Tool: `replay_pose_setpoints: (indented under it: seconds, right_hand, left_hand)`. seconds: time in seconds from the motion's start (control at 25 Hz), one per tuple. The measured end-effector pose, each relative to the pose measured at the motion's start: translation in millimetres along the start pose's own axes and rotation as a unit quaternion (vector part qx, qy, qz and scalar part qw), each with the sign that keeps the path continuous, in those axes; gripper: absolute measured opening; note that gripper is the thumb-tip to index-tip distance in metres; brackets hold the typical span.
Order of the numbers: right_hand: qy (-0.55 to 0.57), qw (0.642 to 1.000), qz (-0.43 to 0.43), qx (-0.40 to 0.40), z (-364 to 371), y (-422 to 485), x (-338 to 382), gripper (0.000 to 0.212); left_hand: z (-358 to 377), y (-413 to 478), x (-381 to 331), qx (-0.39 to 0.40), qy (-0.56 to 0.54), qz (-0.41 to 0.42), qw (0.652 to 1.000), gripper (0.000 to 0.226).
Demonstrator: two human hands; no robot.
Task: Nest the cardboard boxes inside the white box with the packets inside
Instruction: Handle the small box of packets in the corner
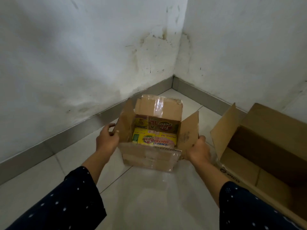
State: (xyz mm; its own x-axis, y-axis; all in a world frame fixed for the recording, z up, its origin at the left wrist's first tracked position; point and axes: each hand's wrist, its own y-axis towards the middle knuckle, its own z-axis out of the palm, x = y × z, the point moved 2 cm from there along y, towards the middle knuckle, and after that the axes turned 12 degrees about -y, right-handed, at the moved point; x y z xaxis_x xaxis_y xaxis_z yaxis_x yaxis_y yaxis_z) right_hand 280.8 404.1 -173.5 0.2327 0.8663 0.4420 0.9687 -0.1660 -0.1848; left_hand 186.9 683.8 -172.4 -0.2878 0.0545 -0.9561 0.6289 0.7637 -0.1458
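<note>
A small brown cardboard box (147, 157) stands on the floor in the corner, its flaps spread open. Inside it lie flattened printed cartons and packets (154, 136), yellow, red and brown. My left hand (107, 138) grips the box's left flap. My right hand (198, 150) grips the right flap near its lower edge. A larger open cardboard box (265, 146) stands at the right, empty as far as I can see, with one flap raised. No white box is in sight.
Two stained white walls (83, 55) meet in a corner behind the small box, with a grey skirting strip along the bottom. The floor is pale glossy tile (149, 196). My dark dotted sleeves fill the lower corners.
</note>
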Motion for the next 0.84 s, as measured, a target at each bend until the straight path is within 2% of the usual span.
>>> replay_pose_setpoints:
  seconds: [0.12, 0.24, 0.32, 0.4, 0.52, 0.72, 0.84]
  right_hand:
    - [0.115, 0.993, 0.013, 0.010, 0, 16, 7, 0.053]
    - [0.221, 0.971, -0.061, 0.066, 0, 13, 22, 0.081]
    - [0.182, 0.969, -0.142, 0.083, 1, 8, 28, 0.095]
    - [0.113, 0.974, -0.182, 0.070, 4, 13, 29, 0.090]
    - [0.048, 0.983, -0.168, 0.051, 5, 25, 31, 0.080]
    - [-0.013, 0.982, -0.174, 0.076, 2, 31, 34, 0.084]
    - [-0.007, 0.979, -0.181, 0.095, -10, 20, 37, 0.083]
  left_hand:
    - [36, 4, -8, 0.076, -0.087, 0.013, 0.993, 0.048]
    - [66, 7, -21, 0.149, -0.007, 0.075, 0.986, 0.074]
    - [82, 11, -25, 0.143, 0.031, 0.094, 0.985, 0.076]
    - [94, 18, -27, 0.132, 0.035, 0.088, 0.987, 0.074]
    - [107, 28, -29, 0.140, 0.031, 0.086, 0.986, 0.073]
    - [115, 35, -28, 0.137, 0.042, 0.076, 0.987, 0.072]
    - [111, 25, -36, 0.100, 0.180, 0.117, 0.971, 0.070]
